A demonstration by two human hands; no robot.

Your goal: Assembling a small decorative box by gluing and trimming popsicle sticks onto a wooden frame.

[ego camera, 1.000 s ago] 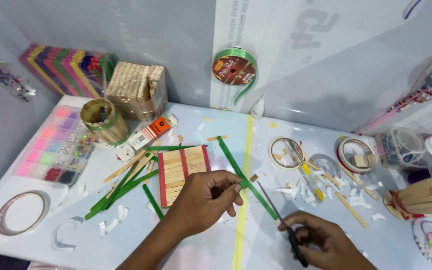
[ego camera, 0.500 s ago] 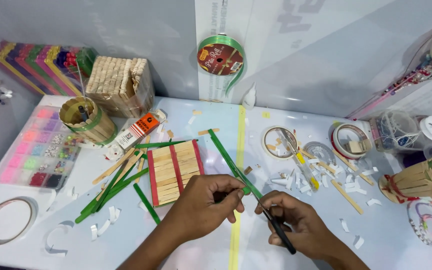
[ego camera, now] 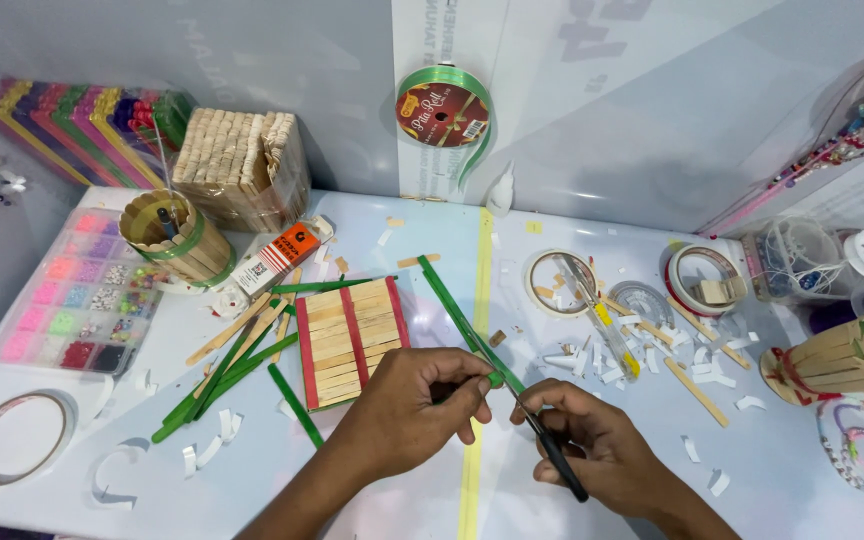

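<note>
A person's left hand (ego camera: 414, 408) pinches the near end of a long green stick (ego camera: 457, 312), a thin flat strip painted bright green that runs diagonally up and left across the white table (ego camera: 592, 490) from the fingers. The right hand (ego camera: 592, 445) is closed around black-handled scissors (ego camera: 544, 442), whose blades appear to meet the stick just beside the left fingertips, though the cut point is partly hidden. Just left of the hands lies a panel (ego camera: 349, 340) of pale sticks crossed by red strips, beside loose green sticks (ego camera: 222, 375). White paper scraps (ego camera: 607, 360) lie scattered to the right, near tape rolls (ego camera: 702, 277).
</note>
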